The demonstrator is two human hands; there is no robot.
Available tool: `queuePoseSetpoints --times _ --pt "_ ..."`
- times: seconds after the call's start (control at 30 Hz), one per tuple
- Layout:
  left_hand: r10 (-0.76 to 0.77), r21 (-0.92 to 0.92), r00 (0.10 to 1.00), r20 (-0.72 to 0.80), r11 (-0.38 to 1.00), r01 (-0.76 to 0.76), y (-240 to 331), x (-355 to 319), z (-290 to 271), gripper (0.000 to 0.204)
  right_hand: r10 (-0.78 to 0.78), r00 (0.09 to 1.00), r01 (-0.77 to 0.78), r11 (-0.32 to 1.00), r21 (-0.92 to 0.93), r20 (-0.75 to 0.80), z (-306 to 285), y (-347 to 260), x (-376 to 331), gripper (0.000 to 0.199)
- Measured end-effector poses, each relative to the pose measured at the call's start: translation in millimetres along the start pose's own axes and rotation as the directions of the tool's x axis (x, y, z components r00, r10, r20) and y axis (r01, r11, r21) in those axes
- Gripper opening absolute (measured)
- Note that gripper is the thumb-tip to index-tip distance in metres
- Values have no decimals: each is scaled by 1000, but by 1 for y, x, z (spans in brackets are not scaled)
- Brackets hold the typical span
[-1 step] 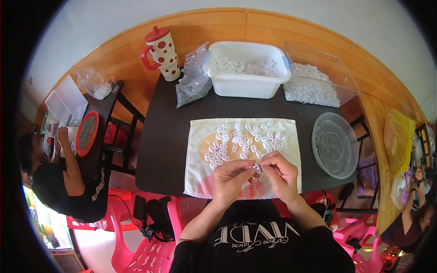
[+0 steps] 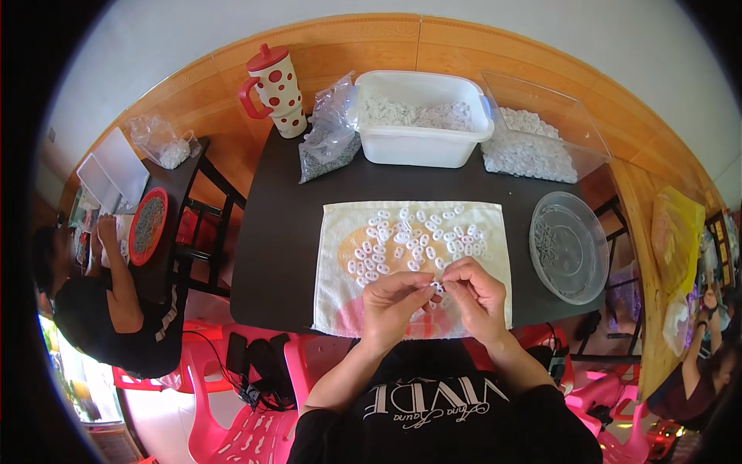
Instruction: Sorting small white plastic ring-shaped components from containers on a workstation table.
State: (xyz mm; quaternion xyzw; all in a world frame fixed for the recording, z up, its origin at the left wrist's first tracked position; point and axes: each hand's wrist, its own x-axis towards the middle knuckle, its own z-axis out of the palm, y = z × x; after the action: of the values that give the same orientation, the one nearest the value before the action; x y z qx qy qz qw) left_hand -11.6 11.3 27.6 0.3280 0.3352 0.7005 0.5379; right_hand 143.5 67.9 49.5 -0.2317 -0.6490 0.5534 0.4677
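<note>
Over the near edge of a pale towel (image 2: 334, 255), my left hand (image 2: 394, 305) and my right hand (image 2: 477, 298) meet with fingertips pinched. Between them is a small white plastic piece (image 2: 437, 288), partly covered by the fingers. Both hands seem to grip it from either side; any smaller part at the fingertips is too tiny to make out. Just beyond the fingers, many loose white oval pieces with two holes (image 2: 403, 237) lie scattered on the towel.
Along the back stand a spotted tumbler (image 2: 280, 93), a bag of grey bits (image 2: 328, 155), a white tub (image 2: 417, 147) and a clear box of white pieces (image 2: 533, 155). A round clear tub (image 2: 576, 267) sits right. Another person (image 2: 116, 309) works at the left table.
</note>
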Motion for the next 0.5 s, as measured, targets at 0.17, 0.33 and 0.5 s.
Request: queuePoseSetpoints --times 0.17,0.33,0.5 --pt "32 2 999 4 999 -32 -1 -2 0 21 2 1000 -1 999 -46 25 -1 0 0 8" --pt "29 12 1000 -6 999 -29 3 -3 2 20 15 1000 -15 999 -30 23 0 0 -1 8" --pt "21 29 1000 -16 999 -21 5 -5 3 20 14 1000 -14 1000 -10 25 0 -2 -1 7"
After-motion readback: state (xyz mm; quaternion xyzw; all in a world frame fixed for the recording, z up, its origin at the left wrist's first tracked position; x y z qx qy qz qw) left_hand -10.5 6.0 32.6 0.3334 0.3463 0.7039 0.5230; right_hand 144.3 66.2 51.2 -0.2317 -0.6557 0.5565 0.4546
